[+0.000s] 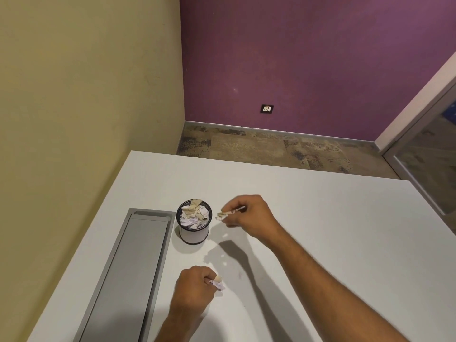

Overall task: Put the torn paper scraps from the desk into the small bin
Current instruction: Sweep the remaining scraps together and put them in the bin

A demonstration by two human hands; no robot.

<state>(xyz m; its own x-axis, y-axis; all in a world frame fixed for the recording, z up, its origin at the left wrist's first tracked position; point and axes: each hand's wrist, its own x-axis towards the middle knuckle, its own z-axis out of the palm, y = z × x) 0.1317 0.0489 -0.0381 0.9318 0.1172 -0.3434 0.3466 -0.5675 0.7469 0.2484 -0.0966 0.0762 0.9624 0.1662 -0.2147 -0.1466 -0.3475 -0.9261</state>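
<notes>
A small round bin [194,234] with a dark rim stands on the white desk [320,218], filled to the top with white and beige paper scraps [195,214]. My right hand [249,214] hovers just right of the bin and pinches a beige scrap [223,214] between its fingertips. Nearer to me, my left hand [193,286] grips crumpled white and beige scraps [217,283] just above the desk. A few tiny white bits [224,262] lie on the desk between the two hands.
A long grey recessed cable tray lid [128,272] runs along the desk's left side, next to the bin. The desk's left edge meets a yellow wall. Beyond the far edge lie carpeted floor and a purple wall.
</notes>
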